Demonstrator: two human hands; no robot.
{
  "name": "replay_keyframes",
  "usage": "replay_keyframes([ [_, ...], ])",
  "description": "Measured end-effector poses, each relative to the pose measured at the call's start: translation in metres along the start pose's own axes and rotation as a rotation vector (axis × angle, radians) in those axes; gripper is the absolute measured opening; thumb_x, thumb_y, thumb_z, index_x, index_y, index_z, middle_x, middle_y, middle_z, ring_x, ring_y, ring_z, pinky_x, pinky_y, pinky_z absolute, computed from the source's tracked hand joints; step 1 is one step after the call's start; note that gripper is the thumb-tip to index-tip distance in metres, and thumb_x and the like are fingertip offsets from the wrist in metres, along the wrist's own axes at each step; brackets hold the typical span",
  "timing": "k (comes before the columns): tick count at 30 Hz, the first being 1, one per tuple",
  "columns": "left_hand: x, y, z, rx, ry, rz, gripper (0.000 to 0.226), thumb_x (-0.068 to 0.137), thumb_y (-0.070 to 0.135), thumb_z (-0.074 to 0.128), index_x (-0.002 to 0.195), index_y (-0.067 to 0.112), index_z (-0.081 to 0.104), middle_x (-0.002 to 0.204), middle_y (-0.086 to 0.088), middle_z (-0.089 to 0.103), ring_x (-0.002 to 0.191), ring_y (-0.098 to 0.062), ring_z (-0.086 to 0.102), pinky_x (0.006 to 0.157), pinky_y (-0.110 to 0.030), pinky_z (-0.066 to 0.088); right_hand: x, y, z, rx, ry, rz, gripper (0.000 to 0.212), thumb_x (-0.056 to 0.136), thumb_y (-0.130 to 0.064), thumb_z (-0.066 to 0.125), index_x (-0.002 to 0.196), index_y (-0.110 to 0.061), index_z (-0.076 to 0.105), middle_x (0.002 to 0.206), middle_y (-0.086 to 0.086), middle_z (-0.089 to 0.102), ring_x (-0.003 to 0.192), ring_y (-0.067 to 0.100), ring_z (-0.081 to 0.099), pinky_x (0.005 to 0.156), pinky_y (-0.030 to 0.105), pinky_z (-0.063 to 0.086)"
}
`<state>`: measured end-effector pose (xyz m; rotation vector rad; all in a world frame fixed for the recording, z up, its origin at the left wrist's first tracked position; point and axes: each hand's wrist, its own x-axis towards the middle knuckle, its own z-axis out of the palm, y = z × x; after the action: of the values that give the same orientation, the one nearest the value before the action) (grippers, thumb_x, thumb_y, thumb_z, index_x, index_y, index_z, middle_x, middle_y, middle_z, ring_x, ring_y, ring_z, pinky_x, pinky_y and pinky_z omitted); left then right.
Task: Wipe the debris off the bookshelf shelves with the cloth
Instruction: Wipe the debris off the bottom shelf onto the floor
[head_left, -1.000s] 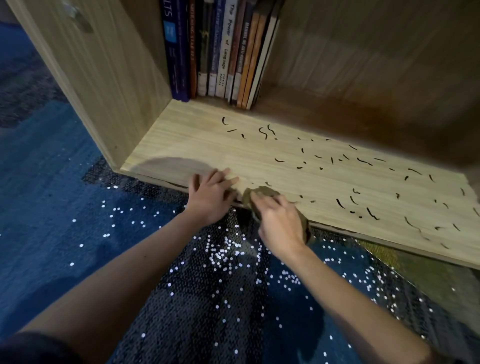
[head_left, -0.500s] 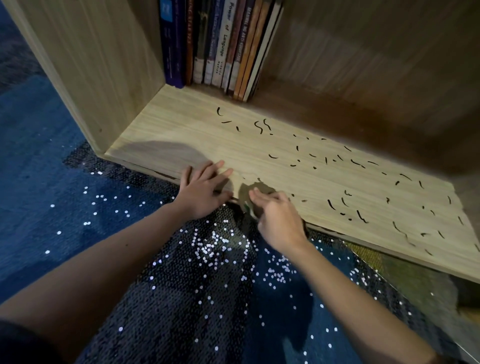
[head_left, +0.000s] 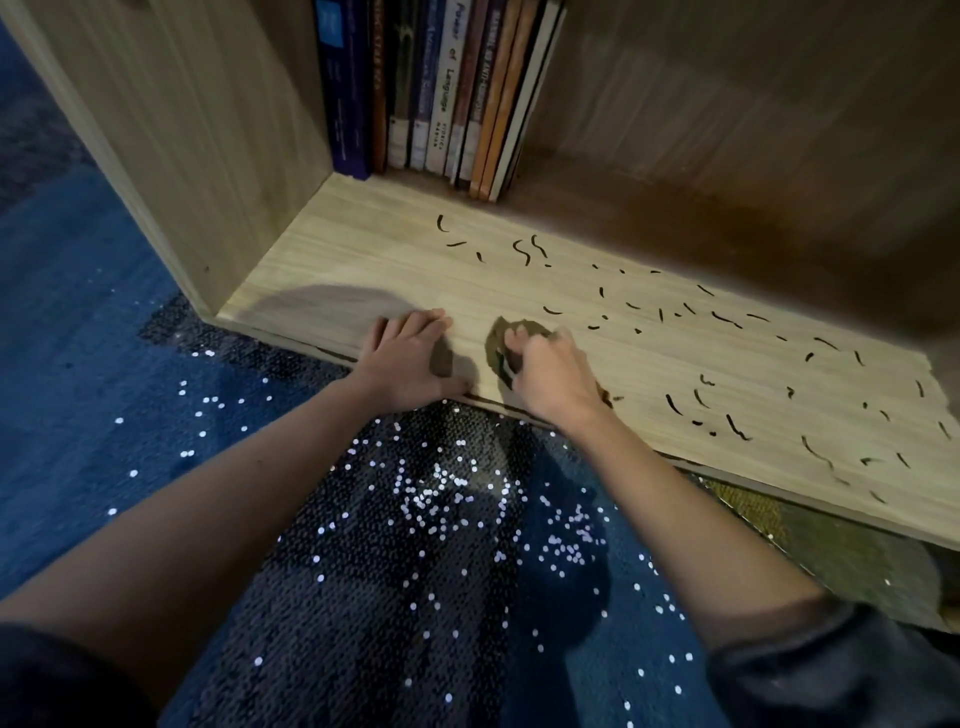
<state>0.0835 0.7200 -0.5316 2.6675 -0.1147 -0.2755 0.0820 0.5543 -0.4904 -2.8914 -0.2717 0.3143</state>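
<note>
Clutching the brown cloth (head_left: 494, 347) in the curled fingers of the right hand (head_left: 553, 376) at the front of the shelf (head_left: 363, 260), with the left hand (head_left: 410, 358) resting flat just beside it, fingers relaxed, and dark debris (head_left: 727, 320) scattered rightward.

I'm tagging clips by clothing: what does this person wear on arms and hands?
Nothing on the left hand or right hand: no gloves, rings or watch visible. Forearms are uncovered. A dark sleeve ends near the left elbow; a dark blue-grey sleeve bunches near the right elbow.
</note>
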Motion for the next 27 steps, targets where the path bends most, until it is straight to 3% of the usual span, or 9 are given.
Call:
replay_keyframes([
  [2,0.002,0.000,0.000,0.015,-0.041,-0.002,0.090,0.080,0.055,0.060,0.150,0.021,0.013,0.158,0.006,0.004,0.144,-0.018,0.000,0.115,-0.040,-0.004,-0.014,-0.002,0.006,0.002,-0.012,-0.070,0.060,0.086,-0.001,0.053,0.141,-0.017,0.035,0.138,0.003,0.043,0.116,0.025,0.041,0.106,0.042,0.035],
  [5,0.007,-0.005,-0.001,0.038,-0.102,0.017,0.095,0.082,0.059,0.056,0.150,0.021,0.003,0.158,0.008,-0.008,0.144,-0.014,-0.010,0.114,-0.040,-0.009,-0.044,0.017,0.015,0.034,-0.001,-0.062,0.065,0.082,0.005,0.051,0.139,-0.022,0.034,0.145,-0.007,0.038,0.107,0.014,0.038,0.102,0.035,0.039],
  [9,0.007,-0.007,0.003,0.042,-0.111,0.020,0.096,0.082,0.061,0.054,0.150,0.021,-0.001,0.157,0.006,-0.012,0.143,-0.013,-0.015,0.113,-0.041,-0.012,0.005,0.016,0.007,-0.011,-0.005,-0.036,0.060,0.087,-0.002,0.054,0.141,-0.021,0.036,0.141,0.003,0.043,0.118,0.025,0.041,0.104,0.041,0.037],
  [12,0.007,-0.006,0.001,0.035,-0.112,0.017,0.096,0.081,0.060,0.055,0.150,0.021,0.000,0.157,0.007,-0.011,0.143,-0.011,-0.014,0.114,-0.040,-0.012,0.020,0.003,0.004,-0.041,0.022,-0.104,0.062,0.086,-0.004,0.053,0.143,-0.021,0.033,0.147,0.000,0.037,0.123,0.025,0.036,0.104,0.041,0.037],
  [16,0.008,-0.007,0.000,0.032,-0.119,0.016,0.095,0.082,0.057,0.056,0.150,0.021,0.000,0.157,0.007,-0.010,0.143,-0.011,-0.014,0.113,-0.039,-0.011,-0.034,0.012,0.027,0.018,0.048,-0.201,0.067,0.081,0.006,0.052,0.138,-0.027,0.038,0.141,-0.012,0.041,0.105,0.012,0.040,0.096,0.032,0.043],
  [20,0.009,-0.007,-0.001,0.008,-0.116,0.023,0.096,0.081,0.056,0.059,0.150,0.021,0.001,0.157,0.007,-0.010,0.143,-0.012,-0.014,0.113,-0.038,-0.011,0.014,0.016,0.015,-0.015,0.024,-0.056,0.059,0.085,-0.002,0.056,0.137,-0.028,0.043,0.118,0.003,0.048,0.099,0.022,0.048,0.089,0.036,0.049],
  [23,0.009,-0.009,-0.001,-0.030,-0.106,0.030,0.099,0.077,0.058,0.062,0.150,0.022,0.005,0.158,0.008,-0.006,0.143,-0.012,-0.011,0.114,-0.037,-0.010,0.033,-0.004,0.012,-0.042,0.059,-0.124,0.059,0.085,-0.007,0.057,0.138,-0.026,0.040,0.135,0.003,0.047,0.113,0.023,0.043,0.100,0.043,0.041],
  [27,0.007,-0.012,-0.007,-0.284,-0.066,0.019,0.098,0.060,0.052,0.055,0.147,0.019,0.024,0.156,0.006,0.016,0.143,-0.016,0.006,0.117,-0.040,0.000,-0.005,0.003,0.028,0.099,0.033,-0.225,0.056,0.084,0.000,0.049,0.132,-0.028,0.046,0.133,-0.012,0.050,0.100,0.013,0.042,0.087,0.033,0.046],
])
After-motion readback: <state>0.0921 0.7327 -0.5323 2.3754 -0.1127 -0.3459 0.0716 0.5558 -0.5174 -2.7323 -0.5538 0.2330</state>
